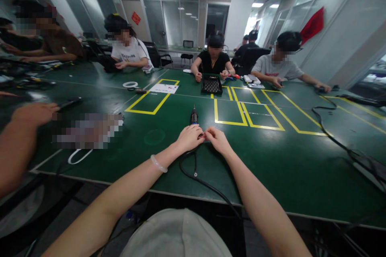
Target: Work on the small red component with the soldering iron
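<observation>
An electric screwdriver lies on the green table, its thin bit pointing away from me. My left hand is closed over its rear body and hides most of it. Close beside it, my right hand has its fingers pinched together at the screwdriver's back end. A small spot of red shows between the two hands; what the right fingers grip is hidden. From under the hands a black cable loops toward the table's near edge. A short black lead ending in a ring terminal hangs within that loop.
Yellow tape outlines mark the green table. Across from me a person handles a black tray. White sheets and a tape roll lie ahead left. Another person's hand reaches in at left. Black cables run along the right.
</observation>
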`<control>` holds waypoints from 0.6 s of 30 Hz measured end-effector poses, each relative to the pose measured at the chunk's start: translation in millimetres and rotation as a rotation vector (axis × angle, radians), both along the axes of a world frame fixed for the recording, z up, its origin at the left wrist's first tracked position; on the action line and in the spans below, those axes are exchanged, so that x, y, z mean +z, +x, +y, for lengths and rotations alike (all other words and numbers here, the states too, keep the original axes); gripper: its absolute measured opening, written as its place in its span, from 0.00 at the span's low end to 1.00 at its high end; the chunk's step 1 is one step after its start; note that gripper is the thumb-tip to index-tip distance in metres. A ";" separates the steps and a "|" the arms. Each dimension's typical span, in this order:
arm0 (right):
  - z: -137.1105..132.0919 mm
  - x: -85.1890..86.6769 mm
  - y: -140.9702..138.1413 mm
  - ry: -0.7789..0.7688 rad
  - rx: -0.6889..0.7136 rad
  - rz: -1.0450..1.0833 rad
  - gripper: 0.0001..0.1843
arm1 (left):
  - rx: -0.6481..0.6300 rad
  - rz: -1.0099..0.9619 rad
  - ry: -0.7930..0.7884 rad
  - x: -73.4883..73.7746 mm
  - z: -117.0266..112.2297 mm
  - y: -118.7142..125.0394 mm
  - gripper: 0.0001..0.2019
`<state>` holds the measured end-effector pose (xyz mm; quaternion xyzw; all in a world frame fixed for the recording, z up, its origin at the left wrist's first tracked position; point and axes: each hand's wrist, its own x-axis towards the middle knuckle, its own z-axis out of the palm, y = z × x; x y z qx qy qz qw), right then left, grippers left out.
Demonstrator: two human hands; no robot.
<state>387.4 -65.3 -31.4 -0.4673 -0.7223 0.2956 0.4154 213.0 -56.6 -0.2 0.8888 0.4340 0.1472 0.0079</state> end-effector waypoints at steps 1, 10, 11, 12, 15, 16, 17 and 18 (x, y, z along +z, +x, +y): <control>0.7 -1.1 0.0 -0.001 0.000 0.008 0.09 | 0.026 -0.002 -0.002 -2.0 -1.0 0.0 0.14; 0.9 -2.9 0.6 -0.032 0.034 0.032 0.08 | 0.107 0.001 -0.043 10.5 -9.2 -47.9 0.14; 0.1 -2.4 0.6 -0.030 0.038 0.025 0.08 | 0.119 0.001 -0.052 11.1 -7.8 -57.8 0.14; -0.7 -1.8 0.5 -0.028 0.041 0.019 0.09 | 0.133 0.003 -0.061 11.3 -6.0 -68.4 0.15; -2.6 -0.6 0.1 -0.017 0.044 0.001 0.09 | 0.179 0.030 -0.088 10.8 2.0 -104.6 0.15; -3.1 -0.3 -0.1 -0.010 0.044 -0.006 0.09 | 0.194 0.049 -0.095 10.4 5.6 -118.2 0.16; -3.5 0.0 -0.4 -0.003 0.043 -0.013 0.08 | 0.212 0.072 -0.102 9.9 9.8 -132.5 0.16; -3.8 0.4 -0.6 0.002 0.043 -0.019 0.08 | 0.234 0.094 -0.108 9.4 14.4 -147.5 0.17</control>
